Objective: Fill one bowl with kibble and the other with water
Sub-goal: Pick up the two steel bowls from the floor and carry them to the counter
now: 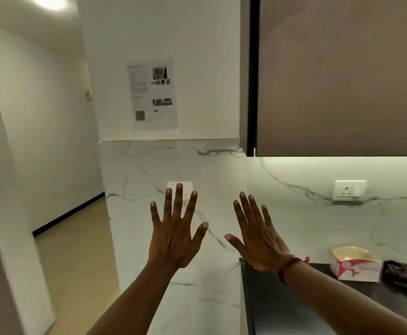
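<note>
My left hand and my right hand are raised side by side in front of me, backs toward the camera, fingers straight and spread. Neither holds anything. A red thread band circles my right wrist. No bowl, kibble or water source is visible in this view. A white and red paper bag with an open top lies at the right on the dark surface; its contents cannot be made out.
A white marble counter and backsplash lie ahead. A dark surface lies lower right, with a dark crumpled item on it. A brown wall cabinet hangs overhead. A socket, a printed sheet and a corridor on the left.
</note>
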